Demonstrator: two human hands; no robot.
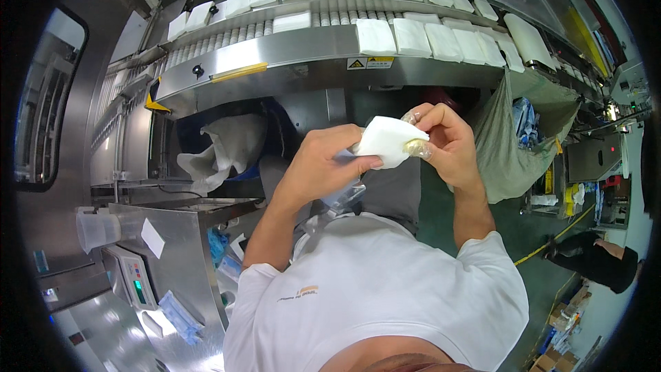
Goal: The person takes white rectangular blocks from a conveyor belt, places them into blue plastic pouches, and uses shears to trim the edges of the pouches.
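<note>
My left hand (325,160) grips the left end of a small white folded cloth or wipe (385,139) in front of my body. The thumb lies across its lower edge. My right hand (449,139) pinches the right edge of the same folded piece between thumb and fingers. Clear coverings wrap the tips of the right thumb and at least one finger. Beyond my hands, several similar white folded stacks (412,36) line the near ledge of a metal roller conveyor (261,45). Something clear and crumpled (344,196) shows below my left hand.
A blue bin (279,131) with white cloth stands under the conveyor. A greenish-grey sack (482,145) hangs at right. On the steel table (186,227) at left are a scale (132,277), a plastic jug (96,229) and a blue mask (180,317). Another person (595,260) is far right.
</note>
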